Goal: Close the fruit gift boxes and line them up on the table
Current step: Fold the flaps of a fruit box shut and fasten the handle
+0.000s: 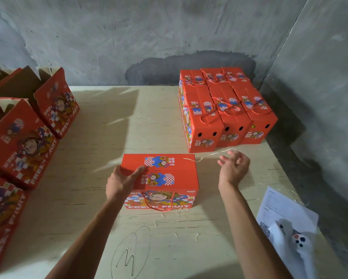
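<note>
A red fruit gift box [169, 178] with its top flaps folded down sits in the middle of the table [108, 121]; its red rope handle hangs over the front face. My left hand [123, 181] rests on the box's top left corner, thumb laid along the flap seam. My right hand [232, 168] hovers to the right of the box with loosely bent fingers and pinches a pale straw strand [215, 154] that trails left to the box's back right corner. Several closed boxes [223, 109] stand packed together at the back right. Open boxes [26, 125] line the left edge.
A printed sheet with a QR code [279, 216] and a white plastic bag [297, 244] lie at the right front edge. Loose straw bits are scattered on the wood. A pencil mark [131, 256] is drawn near the front. Concrete walls close in behind and to the right.
</note>
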Motion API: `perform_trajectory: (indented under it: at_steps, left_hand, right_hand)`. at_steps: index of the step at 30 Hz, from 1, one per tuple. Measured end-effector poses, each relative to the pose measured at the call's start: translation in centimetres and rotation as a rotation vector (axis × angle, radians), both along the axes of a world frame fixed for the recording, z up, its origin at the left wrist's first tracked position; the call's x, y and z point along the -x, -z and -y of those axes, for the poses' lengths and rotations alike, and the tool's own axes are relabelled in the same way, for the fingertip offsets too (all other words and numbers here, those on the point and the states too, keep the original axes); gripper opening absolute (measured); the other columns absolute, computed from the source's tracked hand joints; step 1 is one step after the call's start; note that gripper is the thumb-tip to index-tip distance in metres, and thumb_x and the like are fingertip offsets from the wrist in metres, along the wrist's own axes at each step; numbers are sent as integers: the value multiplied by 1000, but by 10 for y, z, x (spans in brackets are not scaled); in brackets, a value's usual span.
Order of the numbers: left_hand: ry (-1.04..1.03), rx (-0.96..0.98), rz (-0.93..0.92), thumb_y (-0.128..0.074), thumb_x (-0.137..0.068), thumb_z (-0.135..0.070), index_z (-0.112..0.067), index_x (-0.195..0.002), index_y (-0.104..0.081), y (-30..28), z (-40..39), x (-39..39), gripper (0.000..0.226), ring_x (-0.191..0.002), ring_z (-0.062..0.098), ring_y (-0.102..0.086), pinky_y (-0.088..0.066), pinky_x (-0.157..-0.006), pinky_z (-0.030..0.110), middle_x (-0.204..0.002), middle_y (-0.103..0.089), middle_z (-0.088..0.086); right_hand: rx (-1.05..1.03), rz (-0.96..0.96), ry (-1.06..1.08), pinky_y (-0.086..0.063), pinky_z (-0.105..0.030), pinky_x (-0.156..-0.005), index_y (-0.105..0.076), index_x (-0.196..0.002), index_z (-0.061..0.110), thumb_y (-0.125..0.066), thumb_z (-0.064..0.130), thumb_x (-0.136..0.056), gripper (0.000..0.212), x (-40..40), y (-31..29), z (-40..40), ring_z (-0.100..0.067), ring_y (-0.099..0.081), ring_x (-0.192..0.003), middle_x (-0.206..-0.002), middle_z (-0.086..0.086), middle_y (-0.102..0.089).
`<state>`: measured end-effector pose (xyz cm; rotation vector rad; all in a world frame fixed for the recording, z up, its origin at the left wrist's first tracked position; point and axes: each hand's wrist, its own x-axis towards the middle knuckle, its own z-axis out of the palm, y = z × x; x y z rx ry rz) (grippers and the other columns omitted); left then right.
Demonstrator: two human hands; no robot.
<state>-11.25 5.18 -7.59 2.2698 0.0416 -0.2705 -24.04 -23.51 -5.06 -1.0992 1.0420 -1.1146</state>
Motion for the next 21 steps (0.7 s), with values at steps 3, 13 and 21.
perform_trajectory:
  at_steps: [3, 13, 21]
  left_hand:
    - [0, -8, -1, -60, -51, -98, -24, -115, -63, 0, 1, -1, 98, -87, 25, -72, -61, -83, 46, -102, -74, 0]
    - [6, 17, 1, -58, -48, -101, -25, -115, -64, 0, 1, 0, 102, -88, 24, -72, -61, -83, 46, -102, -74, -1]
    - [18, 103, -97, -64, -45, -97, -19, -122, -60, -1, -7, 4, 109, -91, 23, -73, -62, -84, 46, -107, -73, 0]
  right_hand:
    - [35, -117, 50, -62, -33, -74, -55, -113, 10, -48, 20, -108, 13, 13, 6, 16, -16, -72, -87, -119, -9, -67]
    - [121, -586, -380, -56, -32, -90, -78, -108, 9, -70, 16, -95, 16, 32, 40, 2, -22, -72, -102, -108, -5, -77]
    - [257, -620, -749, -44, -3, -60, -55, -135, 20, -69, 40, -96, 46, 0, 29, -27, 2, -62, -94, -123, 10, -62]
